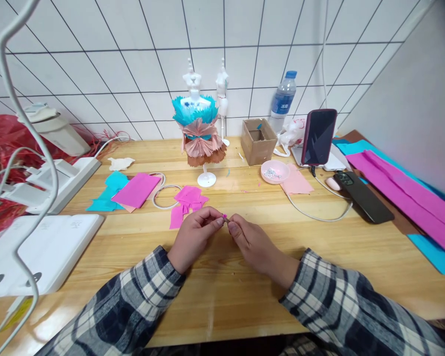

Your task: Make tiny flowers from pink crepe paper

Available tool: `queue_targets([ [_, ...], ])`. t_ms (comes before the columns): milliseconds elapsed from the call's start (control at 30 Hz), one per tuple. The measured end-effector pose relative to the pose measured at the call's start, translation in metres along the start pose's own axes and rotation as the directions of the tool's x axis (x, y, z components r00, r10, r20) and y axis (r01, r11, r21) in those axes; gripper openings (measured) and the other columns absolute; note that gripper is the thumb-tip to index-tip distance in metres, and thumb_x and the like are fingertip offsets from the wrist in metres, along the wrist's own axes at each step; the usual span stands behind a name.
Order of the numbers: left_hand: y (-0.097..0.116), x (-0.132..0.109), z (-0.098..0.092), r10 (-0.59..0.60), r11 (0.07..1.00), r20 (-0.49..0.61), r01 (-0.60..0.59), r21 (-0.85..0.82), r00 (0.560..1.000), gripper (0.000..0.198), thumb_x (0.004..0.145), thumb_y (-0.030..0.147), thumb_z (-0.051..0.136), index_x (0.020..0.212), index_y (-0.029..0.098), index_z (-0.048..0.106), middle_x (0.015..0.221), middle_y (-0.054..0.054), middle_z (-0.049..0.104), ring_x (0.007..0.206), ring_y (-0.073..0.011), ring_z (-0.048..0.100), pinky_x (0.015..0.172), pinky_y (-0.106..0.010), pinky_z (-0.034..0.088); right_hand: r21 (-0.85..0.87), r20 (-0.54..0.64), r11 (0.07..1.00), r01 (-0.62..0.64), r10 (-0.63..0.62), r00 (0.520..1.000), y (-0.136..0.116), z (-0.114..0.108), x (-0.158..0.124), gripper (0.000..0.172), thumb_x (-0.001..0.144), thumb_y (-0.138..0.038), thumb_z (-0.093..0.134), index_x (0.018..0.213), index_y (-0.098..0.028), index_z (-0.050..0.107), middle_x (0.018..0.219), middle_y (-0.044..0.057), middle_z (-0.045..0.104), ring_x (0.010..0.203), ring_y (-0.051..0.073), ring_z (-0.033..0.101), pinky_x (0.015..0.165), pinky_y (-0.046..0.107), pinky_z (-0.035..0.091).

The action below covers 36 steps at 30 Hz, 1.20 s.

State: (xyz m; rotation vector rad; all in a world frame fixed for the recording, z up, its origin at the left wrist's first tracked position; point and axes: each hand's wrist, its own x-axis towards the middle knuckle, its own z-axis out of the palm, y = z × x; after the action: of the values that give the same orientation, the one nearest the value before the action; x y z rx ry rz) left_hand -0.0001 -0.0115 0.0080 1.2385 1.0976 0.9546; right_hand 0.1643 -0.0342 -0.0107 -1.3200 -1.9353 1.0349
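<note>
Pinched between the fingertips of my left hand (198, 232) and my right hand (252, 242) is a tiny piece of magenta paper (225, 216), mostly covered by the fingers. Both hands are closed and meet over the middle of the wooden table (222, 291). Just beyond my left hand lie cut scraps of magenta paper (190, 198). Farther back stands a small white doll mannequin (206, 179) dressed in layers of blue, pink and brown crinkled paper. A second, bare mannequin (222, 106) stands behind it.
Folded magenta paper (137, 190), blue paper (113, 190) and a cable lie left; a power strip (66, 183) is beyond. At right are a pink dish (275, 171) of beads, a cardboard box (258, 143), a bottle (284, 101), two phones (320, 138) and long paper strips (408, 193).
</note>
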Motion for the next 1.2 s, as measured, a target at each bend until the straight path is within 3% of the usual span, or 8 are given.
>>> queue_targets([
  [567,0.002,-0.001,0.0,-0.048,0.993,0.066,0.055,-0.106,0.997,0.022,0.07,0.033,0.073,0.07,0.015,0.061,0.07,0.0,0.062,0.066,-0.0123,0.053,0.064,-0.024,0.04,0.216,0.01,0.976,-0.031,0.03,1.0,0.007,-0.003,0.003,0.033,0.095,-0.046,0.037,0.077,-0.02,0.048,0.066,-0.004,0.046,0.064,0.012,0.045,0.06,0.025,0.035],
  [833,0.001,0.001,-0.004,-0.059,0.993,0.067,0.066,-0.098,0.996,0.018,0.071,0.03,0.072,0.07,0.015,0.062,0.066,0.002,0.06,0.064,-0.0109,0.051,0.064,-0.023,0.039,0.261,0.057,0.961,-0.089,0.077,0.995,0.005,-0.003,0.004,0.035,0.094,-0.046,0.038,0.071,-0.02,0.044,0.063,-0.004,0.041,0.061,0.012,0.04,0.058,0.024,0.033],
  [933,0.001,0.002,-0.005,-0.076,0.991,0.042,0.08,-0.107,0.996,0.017,0.071,0.031,0.072,0.072,0.015,0.065,0.068,0.001,0.061,0.067,-0.0121,0.053,0.067,-0.024,0.041,0.251,0.012,0.963,-0.1,0.1,0.995,0.005,-0.004,0.004,0.036,0.094,-0.047,0.035,0.071,-0.02,0.043,0.063,-0.004,0.041,0.06,0.012,0.04,0.057,0.024,0.033],
  [1067,-0.002,0.003,-0.006,-0.081,0.993,0.03,0.083,-0.081,0.996,0.019,0.075,0.034,0.07,0.082,0.016,0.071,0.074,-0.001,0.065,0.074,-0.0143,0.057,0.073,-0.025,0.043,0.205,-0.112,0.978,-0.041,0.065,0.992,0.006,-0.013,0.006,0.034,0.095,-0.046,0.035,0.08,-0.02,0.051,0.065,-0.003,0.047,0.061,0.013,0.043,0.058,0.025,0.033],
  [1200,-0.003,0.003,-0.006,-0.093,0.993,0.087,0.099,-0.062,0.992,0.02,0.076,0.035,0.069,0.086,0.017,0.072,0.076,-0.002,0.066,0.075,-0.0141,0.057,0.073,-0.025,0.043,0.185,-0.153,0.983,-0.016,0.044,0.987,0.007,-0.025,0.006,0.032,0.085,-0.046,0.056,0.104,-0.02,0.06,0.055,-0.007,0.038,0.051,0.01,0.037,0.051,0.023,0.029],
])
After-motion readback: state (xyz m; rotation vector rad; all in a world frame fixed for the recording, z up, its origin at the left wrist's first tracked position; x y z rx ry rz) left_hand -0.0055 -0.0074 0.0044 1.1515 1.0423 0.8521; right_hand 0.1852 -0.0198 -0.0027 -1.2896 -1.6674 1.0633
